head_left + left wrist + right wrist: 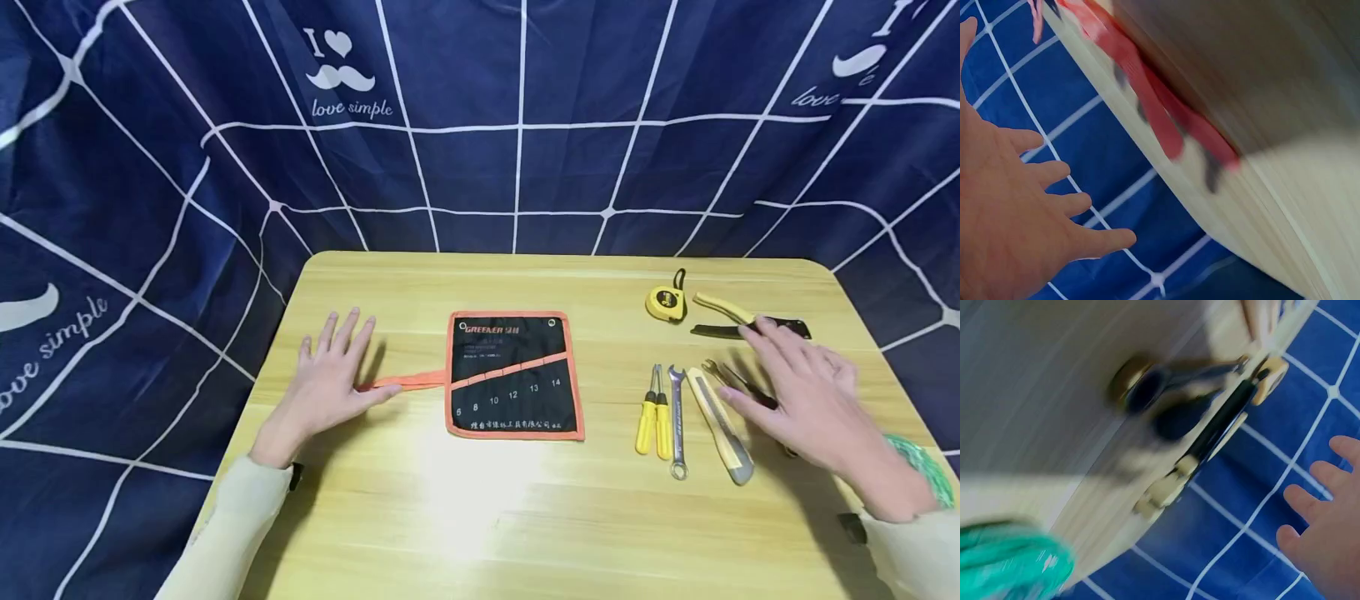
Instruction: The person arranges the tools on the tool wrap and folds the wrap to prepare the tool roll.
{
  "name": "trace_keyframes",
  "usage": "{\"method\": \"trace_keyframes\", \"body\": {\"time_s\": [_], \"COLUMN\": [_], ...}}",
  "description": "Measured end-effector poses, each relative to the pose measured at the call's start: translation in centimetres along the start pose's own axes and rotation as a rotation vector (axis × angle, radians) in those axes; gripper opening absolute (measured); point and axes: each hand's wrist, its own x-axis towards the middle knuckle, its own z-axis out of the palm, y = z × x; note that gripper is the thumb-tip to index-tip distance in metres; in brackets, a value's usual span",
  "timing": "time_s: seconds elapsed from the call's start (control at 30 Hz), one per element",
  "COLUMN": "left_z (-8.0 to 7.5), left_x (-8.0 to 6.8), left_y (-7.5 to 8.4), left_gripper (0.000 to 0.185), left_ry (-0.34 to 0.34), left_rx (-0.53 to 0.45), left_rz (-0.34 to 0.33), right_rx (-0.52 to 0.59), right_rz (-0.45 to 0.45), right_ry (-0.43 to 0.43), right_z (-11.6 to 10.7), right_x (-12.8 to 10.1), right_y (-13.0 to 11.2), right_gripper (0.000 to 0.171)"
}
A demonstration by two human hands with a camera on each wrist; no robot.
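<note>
Fabric tool roll (515,375) lies flat mid-table, 1 orange strap (405,382) trailing toward my left hand (330,379), fingers spread, touching it. Soft, light, floppy I judge; grab the strap or an edge. Right hand (806,400), fingers apart, hovers over pliers (738,385).

Head view looks down on the table (480,517); both wrist views blur close along its edges.
</note>
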Motion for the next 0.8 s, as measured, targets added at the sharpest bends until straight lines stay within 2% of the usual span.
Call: {"method": "trace_keyframes", "body": {"time_s": [0.27, 0.4, 0.63, 0.8], "left_z": [1.0, 1.7, 2.8, 3.2], "left_x": [1.3, 1.9, 2.2, 2.4], "left_y": [3.1, 4.4, 5.5, 6.1], "left_gripper": [0.099, 0.097, 0.097, 0.101], "left_ry": [-0.014, -0.034, -0.069, -0.099], "left_rx": [-0.065, -0.092, -0.118, -0.116], "left_rz": [0.116, 0.175, 0.248, 0.284], "right_rx": [0.077, 0.111, 0.124, 0.108], "right_rz": [-0.128, -0.187, -0.259, -0.284], "right_ry": [0.012, -0.015, -0.077, -0.149], "right_z": [1.2, 1.6, 2.7, 4.4], "right_x": [1.6, 2.4, 4.3, 5.2], "right_y": [-4.0, -6.1, -10.1, -12.6], "right_gripper": [0.099, 0.095, 0.085, 0.084]}}
